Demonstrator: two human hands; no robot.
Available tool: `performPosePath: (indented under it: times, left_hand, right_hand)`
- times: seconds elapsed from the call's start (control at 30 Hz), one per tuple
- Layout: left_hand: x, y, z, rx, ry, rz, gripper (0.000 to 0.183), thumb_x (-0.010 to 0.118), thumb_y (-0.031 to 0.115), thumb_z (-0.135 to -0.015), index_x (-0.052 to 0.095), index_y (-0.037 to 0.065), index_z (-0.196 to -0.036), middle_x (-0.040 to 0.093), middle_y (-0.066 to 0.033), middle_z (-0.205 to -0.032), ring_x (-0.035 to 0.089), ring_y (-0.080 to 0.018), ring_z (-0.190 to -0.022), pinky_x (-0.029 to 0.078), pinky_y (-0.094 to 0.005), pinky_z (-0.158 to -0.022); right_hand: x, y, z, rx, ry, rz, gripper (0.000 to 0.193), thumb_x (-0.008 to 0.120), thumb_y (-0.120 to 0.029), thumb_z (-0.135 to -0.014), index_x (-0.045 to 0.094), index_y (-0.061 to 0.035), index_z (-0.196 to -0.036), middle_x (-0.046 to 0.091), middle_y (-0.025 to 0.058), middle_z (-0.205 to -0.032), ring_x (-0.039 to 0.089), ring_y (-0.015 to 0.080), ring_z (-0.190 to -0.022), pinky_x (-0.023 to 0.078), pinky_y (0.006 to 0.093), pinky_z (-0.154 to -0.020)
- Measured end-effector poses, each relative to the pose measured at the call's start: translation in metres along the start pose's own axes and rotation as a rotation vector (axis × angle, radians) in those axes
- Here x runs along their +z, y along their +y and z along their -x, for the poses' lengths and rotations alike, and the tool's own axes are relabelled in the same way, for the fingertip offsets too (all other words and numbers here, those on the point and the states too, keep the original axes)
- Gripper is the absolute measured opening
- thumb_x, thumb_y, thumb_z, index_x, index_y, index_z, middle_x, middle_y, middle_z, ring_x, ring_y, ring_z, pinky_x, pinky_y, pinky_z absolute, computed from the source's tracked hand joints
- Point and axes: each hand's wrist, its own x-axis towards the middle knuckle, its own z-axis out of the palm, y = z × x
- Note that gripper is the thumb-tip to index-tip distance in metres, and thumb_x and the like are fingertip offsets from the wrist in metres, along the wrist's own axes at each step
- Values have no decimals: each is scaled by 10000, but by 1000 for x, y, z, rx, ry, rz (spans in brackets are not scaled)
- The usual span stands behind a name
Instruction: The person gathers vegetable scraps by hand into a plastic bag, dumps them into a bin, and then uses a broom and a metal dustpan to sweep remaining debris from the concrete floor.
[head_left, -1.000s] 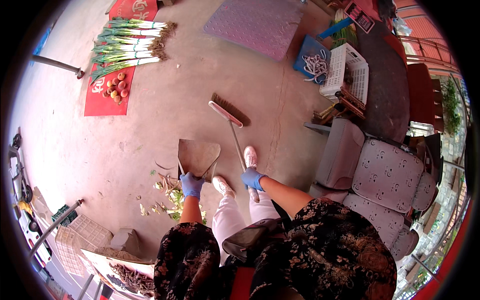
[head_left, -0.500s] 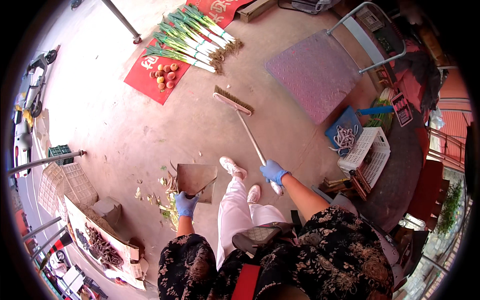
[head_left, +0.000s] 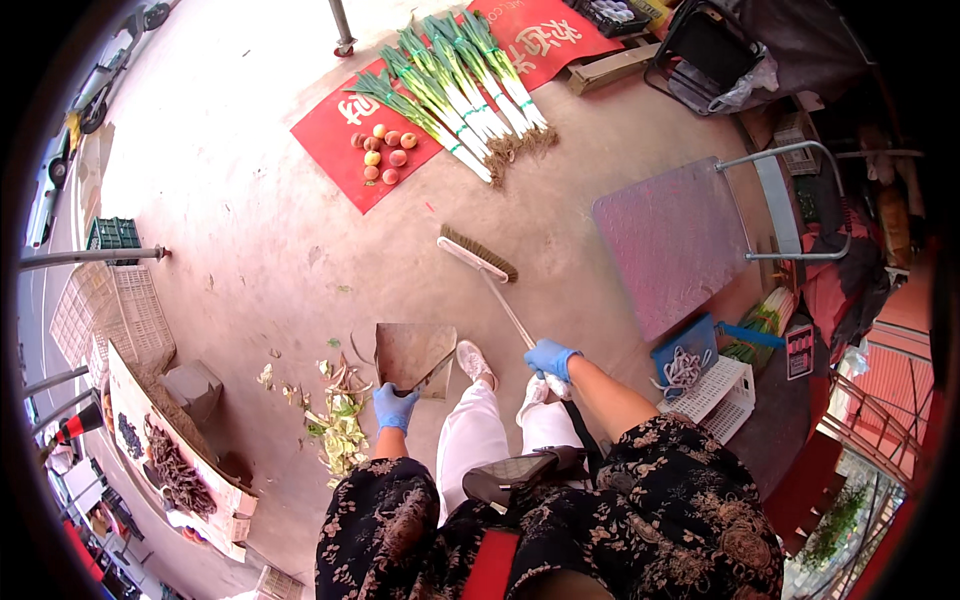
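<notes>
Blue gloves cover both of my hands. My left hand [head_left: 395, 408] is closed round the handle of a flat, dirt-stained dustpan [head_left: 405, 348], which is low in front of my left foot. Wilted leaf scraps [head_left: 343, 428] are scattered to the left of the dustpan. My right hand [head_left: 551, 360] grips the pale stick of a broom [head_left: 480, 256]. Its wide bristled head points away from me, on the floor ahead of my feet and apart from the dustpan. The far end of the stick is hidden by my hand and arm.
Leeks [head_left: 470, 95] and several peaches [head_left: 383, 152] lie on a red mat [head_left: 325, 150] ahead. A metal platform cart [head_left: 670, 245] stands right, near a white basket [head_left: 725, 395]. Left are pale crates [head_left: 135, 310] and a cardboard-edged stand [head_left: 180, 450].
My view has shifted, so the leeks and the cart sit lower and further right. The broom head has come closer to me and the dustpan. My feet have shifted slightly.
</notes>
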Motion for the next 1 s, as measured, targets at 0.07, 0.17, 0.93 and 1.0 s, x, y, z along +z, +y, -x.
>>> performPosePath:
  times: [0.07,0.17,0.93,1.0]
  left_hand:
    - [-3,7,-11,-32,2,5,485,773,313,-504,581,-13,-808,541,-203,-837,526,-349,-809,443,-369,-750]
    - [-2,15,-18,-57,32,40,453,772,312,-508,567,-2,-762,550,-180,-822,534,-327,-799,445,-375,-735]
    - [-7,28,63,-417,252,254,408,790,226,-518,574,6,-785,500,-153,-861,529,-323,-762,460,-368,-696]
    - [-6,34,73,-424,285,270,408,791,229,-518,576,7,-786,501,-156,-865,528,-327,-761,459,-368,-698]
  right_hand:
    - [-14,-21,26,-30,-57,-22,180,536,-147,-736,542,21,-671,516,67,-554,495,145,-441,414,305,-419]
    - [-31,-35,31,-63,-5,0,204,521,-159,-740,537,29,-664,521,76,-554,500,158,-426,412,304,-414]
    - [89,-103,-46,-116,-346,678,225,493,-183,-758,590,19,-737,558,90,-589,546,183,-503,433,322,-466]
    - [78,-97,-33,-112,-396,628,220,496,-194,-760,571,4,-698,546,81,-580,518,165,-481,421,307,-453]
